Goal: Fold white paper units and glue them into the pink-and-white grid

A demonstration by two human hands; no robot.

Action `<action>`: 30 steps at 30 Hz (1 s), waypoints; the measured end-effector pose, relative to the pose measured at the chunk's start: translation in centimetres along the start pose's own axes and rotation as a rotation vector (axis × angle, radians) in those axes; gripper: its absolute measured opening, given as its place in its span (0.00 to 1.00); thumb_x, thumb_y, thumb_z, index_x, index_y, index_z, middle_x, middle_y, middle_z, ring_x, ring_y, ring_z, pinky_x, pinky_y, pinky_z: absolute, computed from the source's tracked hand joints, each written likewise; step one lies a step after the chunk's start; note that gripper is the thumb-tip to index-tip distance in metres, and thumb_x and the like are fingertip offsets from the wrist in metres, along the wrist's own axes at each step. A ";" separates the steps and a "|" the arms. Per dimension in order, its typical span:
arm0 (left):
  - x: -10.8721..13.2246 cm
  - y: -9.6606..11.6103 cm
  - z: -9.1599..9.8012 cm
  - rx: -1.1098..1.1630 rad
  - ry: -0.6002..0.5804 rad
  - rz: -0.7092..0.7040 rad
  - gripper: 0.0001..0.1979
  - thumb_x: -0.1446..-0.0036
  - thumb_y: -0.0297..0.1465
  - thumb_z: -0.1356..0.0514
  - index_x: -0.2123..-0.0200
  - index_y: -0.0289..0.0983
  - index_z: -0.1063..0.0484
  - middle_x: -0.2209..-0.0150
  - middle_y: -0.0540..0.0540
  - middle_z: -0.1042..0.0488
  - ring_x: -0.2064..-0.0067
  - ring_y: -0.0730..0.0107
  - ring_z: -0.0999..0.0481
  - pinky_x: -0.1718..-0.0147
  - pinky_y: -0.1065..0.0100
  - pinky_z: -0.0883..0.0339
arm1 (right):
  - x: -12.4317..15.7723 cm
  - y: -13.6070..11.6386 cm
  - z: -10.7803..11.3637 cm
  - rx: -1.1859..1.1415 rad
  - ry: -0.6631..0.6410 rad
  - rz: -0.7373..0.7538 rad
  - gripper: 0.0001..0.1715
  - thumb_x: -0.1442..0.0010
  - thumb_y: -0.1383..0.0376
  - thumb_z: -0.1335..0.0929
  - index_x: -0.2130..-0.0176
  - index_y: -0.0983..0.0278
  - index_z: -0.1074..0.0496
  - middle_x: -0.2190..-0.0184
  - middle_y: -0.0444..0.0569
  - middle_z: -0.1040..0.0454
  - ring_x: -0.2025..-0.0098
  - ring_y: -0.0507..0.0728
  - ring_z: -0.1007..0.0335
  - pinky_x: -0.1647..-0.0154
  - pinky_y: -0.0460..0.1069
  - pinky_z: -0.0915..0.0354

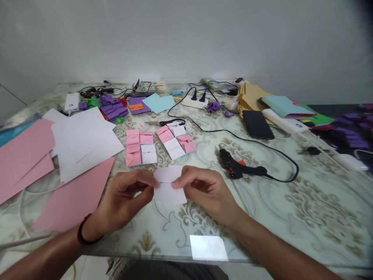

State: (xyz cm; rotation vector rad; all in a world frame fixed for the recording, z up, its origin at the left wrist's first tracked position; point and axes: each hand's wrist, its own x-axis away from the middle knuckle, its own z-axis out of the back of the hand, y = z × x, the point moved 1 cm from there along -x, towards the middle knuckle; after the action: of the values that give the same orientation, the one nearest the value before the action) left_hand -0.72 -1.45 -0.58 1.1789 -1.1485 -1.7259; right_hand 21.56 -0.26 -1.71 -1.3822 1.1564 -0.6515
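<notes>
Between my two hands is a small white piece of paper (169,196) with a crease across its upper part. My left hand (126,200) pinches its left edge, and a dark band circles that wrist. On the opposite edge, my right hand (205,190) pinches the paper between thumb and fingers. Just beyond lie two groups of folded pink and white paper squares, one on the left (141,147) and one tilted on the right (175,142). A bright white rectangle (209,247) shows near the table's front edge; whether it is paper or a reflection I cannot tell.
A black glue gun (240,165) with its cord lies to the right, near a black phone (258,124). White sheets (87,144) and pink sheets (78,198) cover the left. Behind are scissors (169,123), a power strip (194,102) and purple folded papers (113,109).
</notes>
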 end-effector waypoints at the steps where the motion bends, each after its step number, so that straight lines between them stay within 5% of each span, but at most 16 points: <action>1: 0.0 0.0 0.0 -0.005 -0.009 -0.007 0.08 0.37 0.22 0.36 0.63 0.40 0.20 0.67 0.49 0.19 0.70 0.75 0.25 0.72 0.75 0.33 | 0.0 -0.1 0.1 0.037 -0.004 0.004 0.09 0.36 0.70 0.29 0.62 0.60 0.16 0.70 0.45 0.22 0.70 0.51 0.28 0.72 0.46 0.33; 11: -0.4 0.1 -0.1 0.027 -0.123 0.037 0.06 0.34 0.24 0.38 0.63 0.38 0.22 0.65 0.47 0.22 0.65 0.71 0.26 0.67 0.71 0.30 | 0.0 0.0 -0.6 0.273 0.104 -0.048 0.05 0.38 0.64 0.24 0.64 0.61 0.23 0.71 0.42 0.26 0.70 0.51 0.31 0.70 0.46 0.35; 15: -0.3 -0.1 -0.5 -0.009 -0.057 0.094 0.07 0.37 0.28 0.33 0.67 0.38 0.27 0.70 0.51 0.27 0.70 0.74 0.29 0.70 0.74 0.29 | 0.2 0.5 -0.9 0.168 0.186 -0.108 0.17 0.41 0.64 0.23 0.56 0.57 0.31 0.70 0.38 0.29 0.70 0.50 0.32 0.70 0.45 0.35; 20: -0.2 -0.6 -0.9 -0.063 0.041 0.195 0.11 0.37 0.30 0.33 0.59 0.41 0.34 0.68 0.54 0.30 0.70 0.76 0.27 0.72 0.76 0.30 | -0.1 0.4 -0.9 0.147 0.187 -0.188 0.22 0.42 0.63 0.23 0.51 0.57 0.31 0.70 0.38 0.29 0.70 0.50 0.32 0.70 0.45 0.36; 24: -0.2 -0.6 -0.9 -0.080 0.036 0.195 0.11 0.36 0.28 0.34 0.57 0.41 0.36 0.67 0.54 0.29 0.70 0.78 0.28 0.73 0.78 0.33 | -0.5 0.5 -0.4 0.143 0.094 -0.319 0.16 0.42 0.56 0.22 0.63 0.62 0.26 0.73 0.40 0.30 0.71 0.51 0.34 0.70 0.47 0.38; 27: -0.5 -0.7 -0.6 -0.042 0.004 0.237 0.12 0.36 0.29 0.34 0.54 0.42 0.34 0.69 0.55 0.29 0.71 0.77 0.28 0.72 0.77 0.34 | -0.6 0.7 -0.1 0.182 0.012 -0.402 0.24 0.42 0.50 0.23 0.74 0.64 0.31 0.76 0.41 0.31 0.73 0.50 0.38 0.72 0.47 0.42; 30: -1.0 -0.9 -0.3 -0.007 -0.085 0.361 0.13 0.35 0.35 0.34 0.50 0.41 0.29 0.70 0.54 0.27 0.71 0.75 0.29 0.73 0.75 0.36 | -0.5 0.7 -0.1 0.216 0.009 -0.394 0.26 0.41 0.49 0.24 0.75 0.64 0.31 0.76 0.41 0.32 0.74 0.51 0.40 0.72 0.47 0.44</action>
State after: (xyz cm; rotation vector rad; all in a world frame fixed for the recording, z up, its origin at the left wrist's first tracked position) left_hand -0.18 -0.34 -1.16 0.8380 -1.3141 -1.5112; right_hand 21.08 0.27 -2.28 -1.4307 0.7959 -1.0316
